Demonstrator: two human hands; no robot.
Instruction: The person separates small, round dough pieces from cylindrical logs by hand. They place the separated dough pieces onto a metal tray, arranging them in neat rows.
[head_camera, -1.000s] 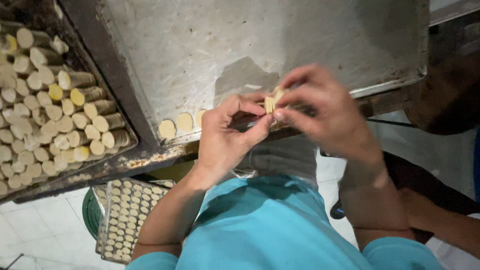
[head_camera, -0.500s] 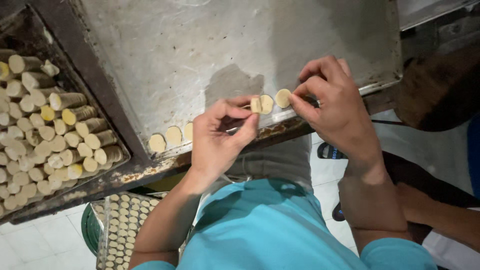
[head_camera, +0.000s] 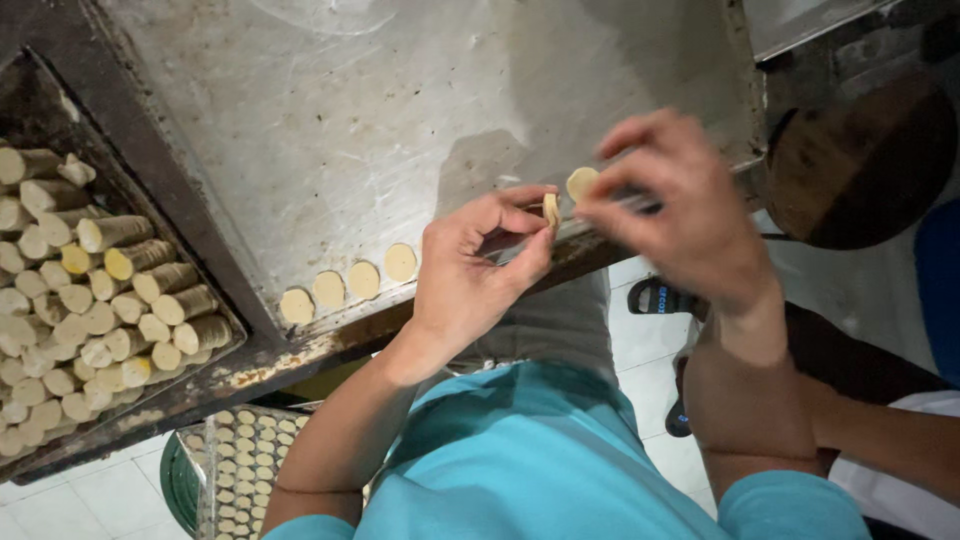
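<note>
I see my left hand (head_camera: 470, 270) curled just over the near edge of the grey metal worktop (head_camera: 400, 120), its thumb and fingertips nearly closed and pinching a thin pale dough disc (head_camera: 550, 208) held on edge. My right hand (head_camera: 680, 215) sits just beside it, fingers drawn together around a second round dough slice (head_camera: 581, 183) that shows above the fingertips; this hand is blurred, so I cannot tell how firmly it grips. Both hands hover at the front lip of the worktop, where the rusty rim (head_camera: 300, 350) drops away to the white tiled floor (head_camera: 80, 495). Most of the worktop behind the hands lies bare, so there is room to move up and left. A row of four cut dough discs (head_camera: 348, 283) lies flat along that front edge, left of my left hand and apart from it. Further left, a dark tray (head_camera: 60, 100) holds a heap of dough logs (head_camera: 100, 310); its left part is cut off by the frame. Below the rim, a wire rack of small discs (head_camera: 240, 450) rests over a green basin (head_camera: 178, 485), partly hidden by my left arm. At right a dark round wooden piece (head_camera: 860, 160) is hard to make out
</note>
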